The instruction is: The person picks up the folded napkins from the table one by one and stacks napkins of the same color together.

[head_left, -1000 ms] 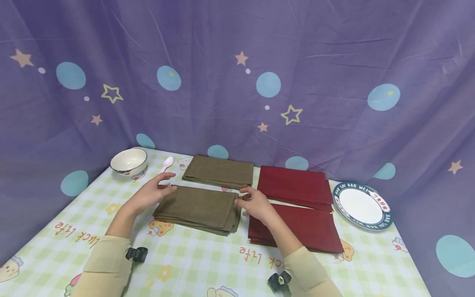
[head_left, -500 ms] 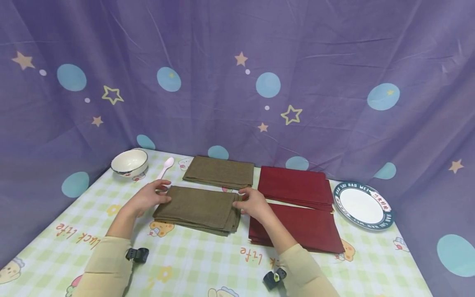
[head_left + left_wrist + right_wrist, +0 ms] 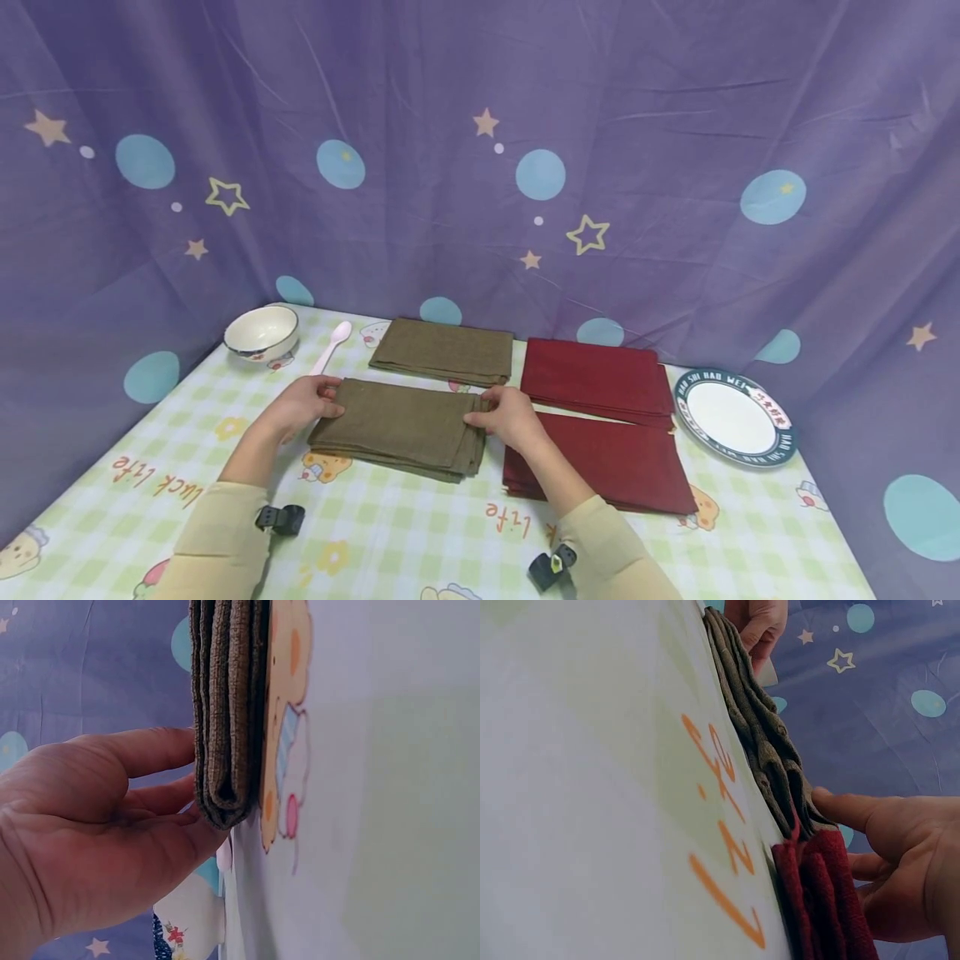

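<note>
A folded olive-brown cloth lies in the middle of the table, its stacked layers showing in the left wrist view. My left hand grips its left end, thumb on top and fingers curled at the folded edge. At the opposite end my right hand holds the cloth with the thumb on its top face; the fingertips are hidden behind it. In the right wrist view, this hand is just above a folded red cloth.
Behind lies a second folded brown cloth. Two folded red cloths, a far one and a near one, sit to the right, beside a green-rimmed plate. A bowl and a pink spoon stand at back left.
Both hands have come down onto the ends of the near brown cloth. The left fingers have drawn in around its edge, and the right thumb has moved slightly left. The cloth lies nearly where it was.
</note>
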A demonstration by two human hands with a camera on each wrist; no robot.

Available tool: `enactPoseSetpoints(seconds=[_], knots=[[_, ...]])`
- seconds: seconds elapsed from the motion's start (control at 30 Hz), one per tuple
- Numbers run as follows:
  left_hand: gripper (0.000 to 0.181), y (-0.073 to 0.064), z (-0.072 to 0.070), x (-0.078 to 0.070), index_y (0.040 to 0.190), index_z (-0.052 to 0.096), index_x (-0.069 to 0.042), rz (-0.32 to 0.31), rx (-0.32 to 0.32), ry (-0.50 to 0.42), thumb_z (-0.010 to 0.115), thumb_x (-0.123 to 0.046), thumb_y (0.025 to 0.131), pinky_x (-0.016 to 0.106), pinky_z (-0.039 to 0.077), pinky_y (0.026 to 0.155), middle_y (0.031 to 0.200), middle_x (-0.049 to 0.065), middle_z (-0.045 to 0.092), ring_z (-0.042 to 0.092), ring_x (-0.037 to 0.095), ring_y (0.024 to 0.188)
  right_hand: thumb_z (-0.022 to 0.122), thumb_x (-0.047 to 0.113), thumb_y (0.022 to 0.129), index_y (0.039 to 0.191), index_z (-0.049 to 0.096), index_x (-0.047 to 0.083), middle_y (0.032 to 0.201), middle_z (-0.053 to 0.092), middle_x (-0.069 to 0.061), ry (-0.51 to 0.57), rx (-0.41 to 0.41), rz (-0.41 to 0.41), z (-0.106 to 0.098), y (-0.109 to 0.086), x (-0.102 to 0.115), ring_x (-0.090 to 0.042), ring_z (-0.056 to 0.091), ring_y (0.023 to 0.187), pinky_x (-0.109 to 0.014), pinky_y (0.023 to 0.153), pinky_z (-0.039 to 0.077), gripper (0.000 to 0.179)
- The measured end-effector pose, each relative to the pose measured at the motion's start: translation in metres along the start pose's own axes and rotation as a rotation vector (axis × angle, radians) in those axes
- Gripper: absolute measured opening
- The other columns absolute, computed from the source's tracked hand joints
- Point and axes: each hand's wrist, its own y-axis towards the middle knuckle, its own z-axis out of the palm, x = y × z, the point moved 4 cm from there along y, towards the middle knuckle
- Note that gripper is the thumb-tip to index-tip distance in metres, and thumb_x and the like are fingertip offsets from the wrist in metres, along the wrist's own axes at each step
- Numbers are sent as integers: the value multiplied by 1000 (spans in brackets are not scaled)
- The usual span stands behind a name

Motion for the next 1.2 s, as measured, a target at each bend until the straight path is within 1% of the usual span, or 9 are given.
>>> enactPoseSetpoints(seconds=[0.1,0.3,0.6,0.83,0.9,0.97,1.03,1.13,1.2], knots=[[62,0,1,0,139,42,21,-6,2,0,71,3,87,50,44,97,122,30,53,50,39,112,84,20,86,124,65,-5,112,64,-18,-13,-7,-5,1,0,0,-18,71,69,-33,69,58,50],[61,0,1,0,139,43,20,-20,-3,-4,70,2,88,47,44,96,119,26,54,51,36,111,85,17,84,118,69,-4,109,66,-15,-32,-25,-10,2,2,-1,-16,70,69,-32,68,57,43],[59,1,0,-2,141,43,17,-40,-24,-27,69,1,91,43,46,91,114,22,55,51,33,107,85,11,82,109,72,-3,109,69,-14,39,-52,-23,-1,0,1,-19,70,70,-31,66,57,33],[57,1,1,-2,139,45,15,-12,-33,-42,70,1,90,33,47,82,109,18,55,53,29,101,86,16,81,102,74,2,102,71,-9,13,-95,-75,-5,-1,4,-25,66,96,-37,75,56,27],[57,1,1,-3,139,45,15,-8,-32,-50,70,1,90,29,47,78,108,18,55,53,27,98,86,16,81,100,74,3,101,71,-9,22,-100,-84,-6,-1,4,-27,66,97,-37,74,56,26],[57,0,2,-3,140,44,14,-14,-22,-68,69,1,91,27,46,72,107,16,54,52,23,93,86,15,81,101,75,4,100,71,-9,43,-101,-88,-6,-1,4,-26,66,95,-36,71,57,25],[58,0,2,-4,141,43,13,-21,-12,-92,69,1,92,25,46,66,105,13,53,51,19,86,85,12,82,105,75,4,97,71,-9,91,-94,-84,-6,0,3,-23,67,85,-33,66,57,26],[59,-1,2,-3,143,41,11,-30,5,-119,69,0,93,26,44,61,102,10,52,49,16,79,83,8,83,111,74,3,92,68,-9,205,-71,-58,-4,1,1,-16,63,72,-31,59,56,30],[60,-1,2,-2,144,40,10,-33,11,-125,69,-1,93,27,45,62,104,12,52,50,16,80,81,5,85,116,73,2,91,66,-8,286,-47,-33,-3,0,0,-14,59,66,-30,57,54,32]])
